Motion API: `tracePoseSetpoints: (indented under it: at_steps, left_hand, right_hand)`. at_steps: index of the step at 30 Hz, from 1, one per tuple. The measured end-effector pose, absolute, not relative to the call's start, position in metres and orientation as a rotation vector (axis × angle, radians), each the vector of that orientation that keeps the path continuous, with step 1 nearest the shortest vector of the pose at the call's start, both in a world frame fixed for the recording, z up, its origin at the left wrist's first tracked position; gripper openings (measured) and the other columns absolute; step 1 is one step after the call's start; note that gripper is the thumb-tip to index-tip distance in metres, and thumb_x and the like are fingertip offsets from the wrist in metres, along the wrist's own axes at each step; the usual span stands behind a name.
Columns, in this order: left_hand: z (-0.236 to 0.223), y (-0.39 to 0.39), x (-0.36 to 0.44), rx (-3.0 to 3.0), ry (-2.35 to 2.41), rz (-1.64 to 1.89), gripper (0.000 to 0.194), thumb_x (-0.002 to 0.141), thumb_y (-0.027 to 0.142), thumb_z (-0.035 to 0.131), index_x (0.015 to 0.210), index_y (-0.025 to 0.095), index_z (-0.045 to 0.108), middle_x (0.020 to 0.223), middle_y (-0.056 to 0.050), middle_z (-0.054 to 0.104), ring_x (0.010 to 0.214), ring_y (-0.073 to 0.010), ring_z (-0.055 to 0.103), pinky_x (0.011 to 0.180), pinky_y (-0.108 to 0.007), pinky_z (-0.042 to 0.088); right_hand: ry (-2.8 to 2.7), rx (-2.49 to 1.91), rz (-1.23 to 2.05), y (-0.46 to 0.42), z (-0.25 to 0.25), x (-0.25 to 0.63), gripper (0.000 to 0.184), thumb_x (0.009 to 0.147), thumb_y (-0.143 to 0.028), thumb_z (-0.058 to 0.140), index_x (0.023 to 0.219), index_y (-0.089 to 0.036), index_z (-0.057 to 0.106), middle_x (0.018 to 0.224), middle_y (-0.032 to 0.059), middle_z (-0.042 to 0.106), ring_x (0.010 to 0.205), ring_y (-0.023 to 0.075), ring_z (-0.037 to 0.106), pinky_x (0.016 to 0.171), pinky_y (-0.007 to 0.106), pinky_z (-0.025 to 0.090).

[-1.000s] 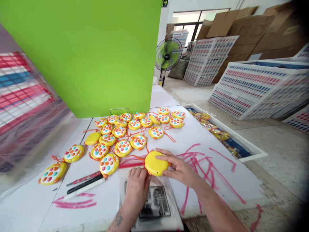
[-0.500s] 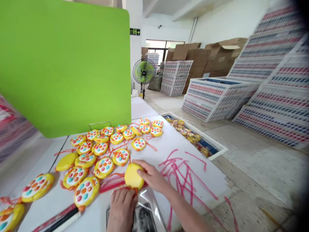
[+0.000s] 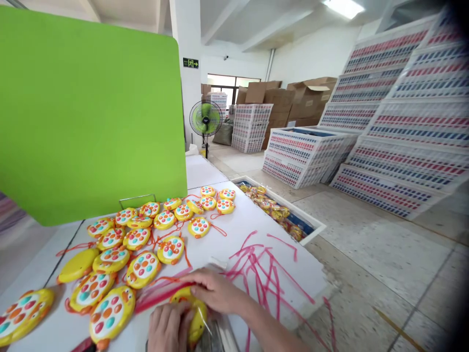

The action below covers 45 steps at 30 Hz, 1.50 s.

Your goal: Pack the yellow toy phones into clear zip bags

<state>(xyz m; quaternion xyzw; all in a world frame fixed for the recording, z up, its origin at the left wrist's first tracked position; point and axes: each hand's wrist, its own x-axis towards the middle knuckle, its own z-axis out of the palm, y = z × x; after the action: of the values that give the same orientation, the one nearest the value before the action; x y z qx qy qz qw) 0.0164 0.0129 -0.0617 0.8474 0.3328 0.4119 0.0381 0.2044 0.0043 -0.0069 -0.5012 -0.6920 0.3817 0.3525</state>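
Note:
A yellow duck-shaped toy (image 3: 197,320) is between my two hands at the near edge of the table, partly covered by fingers. My right hand (image 3: 216,292) grips its far side, thumb on the yellow shell. My left hand (image 3: 168,323) has its fingers curled against the near left side. Shiny clear plastic, apparently a bag (image 3: 209,328), lies around the toy's lower right; how far it covers the toy I cannot tell. Similar duck toys with coloured round buttons and orange cords, such as one close by (image 3: 112,313), lie to the left.
A green board (image 3: 91,117) stands at the table's back left. Pink marks (image 3: 264,264) streak the white tabletop (image 3: 234,225) on the right. Beyond its right edge, a crate (image 3: 311,233) holds bagged toys. Stacked crates (image 3: 399,161), cartons (image 3: 278,105) and a fan (image 3: 205,119) stand farther back.
The toy has come down towards me, in among the clear plastic, with my right hand moving along with it. My left hand now presses against the toy. The camera view has shifted.

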Motion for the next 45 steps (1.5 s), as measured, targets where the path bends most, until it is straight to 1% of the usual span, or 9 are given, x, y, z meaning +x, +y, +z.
tracePoseSetpoints:
  at_steps: [3,8,13,22,28,32,36,42,45]
  left_hand:
    - [-0.052,0.006,0.020,2.572,1.021,1.264,0.014,0.091,0.028,0.046,0.082,0.026,0.056,0.071,0.000,0.066,0.064,-0.0191,0.061,0.060,-0.033,0.049]
    - [-0.034,-0.011,0.026,2.650,1.014,1.184,0.025,0.095,0.024,0.040,0.077,0.021,0.057,0.069,-0.001,0.063,0.065,-0.0172,0.056,0.064,-0.032,0.043]
    - [-0.034,-0.014,0.029,2.664,1.018,1.035,0.022,0.095,0.023,0.042,0.081,0.019,0.059,0.073,-0.002,0.064,0.071,-0.0172,0.057,0.073,-0.033,0.043]
    - [-0.043,-0.011,0.028,2.661,1.169,0.999,0.018,0.094,0.020,0.043,0.083,0.019,0.058,0.076,-0.003,0.062,0.071,-0.0182,0.056,0.068,-0.032,0.045]
    - [-0.042,-0.010,0.027,2.559,1.256,1.065,0.013,0.093,0.018,0.044,0.090,0.020,0.056,0.096,-0.007,0.059,0.088,-0.0212,0.054,0.078,-0.037,0.048]
    - [-0.045,-0.007,0.027,2.397,1.184,1.012,0.012,0.094,0.019,0.042,0.090,0.020,0.053,0.102,-0.008,0.057,0.097,-0.0215,0.055,0.084,-0.039,0.049]
    - [-0.043,-0.007,0.026,2.267,1.142,0.912,0.012,0.092,0.024,0.043,0.088,0.020,0.053,0.111,-0.010,0.056,0.105,-0.0234,0.054,0.090,-0.044,0.046]
    - [-0.023,-0.002,0.018,2.059,1.063,0.674,0.011,0.088,0.031,0.051,0.086,0.020,0.053,0.129,-0.012,0.051,0.118,-0.0260,0.050,0.098,-0.044,0.042]
    - [-0.009,0.000,0.015,2.001,1.035,0.608,0.013,0.086,0.030,0.050,0.080,0.020,0.055,0.128,-0.013,0.053,0.117,-0.0272,0.051,0.095,-0.043,0.043]
  right_hand:
    - [-1.808,-1.386,0.866,-0.001,-0.007,0.210,0.035,0.085,-0.026,0.053,0.119,-0.025,0.062,0.101,0.0052,0.069,0.090,0.0184,0.061,0.083,0.031,0.047]
    - [-1.767,-1.293,0.954,-0.013,-0.009,0.206,0.041,0.085,-0.025,0.055,0.126,-0.026,0.054,0.113,0.0053,0.062,0.098,0.0181,0.058,0.087,0.032,0.046]
    - [-1.515,-1.379,0.889,-0.004,-0.021,0.213,0.038,0.086,-0.029,0.052,0.123,-0.022,0.054,0.112,0.0063,0.061,0.103,0.0189,0.056,0.092,0.036,0.045]
    - [-1.510,-1.346,0.941,0.001,-0.021,0.220,0.033,0.087,-0.036,0.051,0.114,-0.021,0.063,0.105,0.0066,0.063,0.096,0.0187,0.060,0.084,0.033,0.048]
    - [-1.723,-1.245,0.993,-0.005,-0.016,0.201,0.028,0.091,-0.034,0.047,0.106,-0.023,0.068,0.107,0.0066,0.066,0.102,0.0185,0.060,0.093,0.034,0.046]
    - [-1.667,-1.572,0.719,-0.006,-0.017,0.214,0.031,0.092,-0.036,0.043,0.107,-0.021,0.066,0.101,0.0082,0.067,0.093,0.0195,0.062,0.084,0.033,0.048]
    - [-1.727,-1.702,0.803,-0.014,-0.020,0.222,0.033,0.093,-0.037,0.040,0.110,-0.021,0.064,0.105,0.0083,0.069,0.097,0.0224,0.063,0.084,0.034,0.048]
    - [-1.717,-1.614,0.940,-0.025,-0.023,0.211,0.042,0.088,-0.016,0.036,0.125,-0.020,0.056,0.109,0.0092,0.068,0.107,0.0215,0.060,0.095,0.037,0.044]
    - [-1.702,-1.582,0.950,-0.024,-0.020,0.208,0.045,0.088,-0.016,0.036,0.129,-0.023,0.053,0.110,0.0082,0.068,0.105,0.0212,0.061,0.093,0.037,0.045]
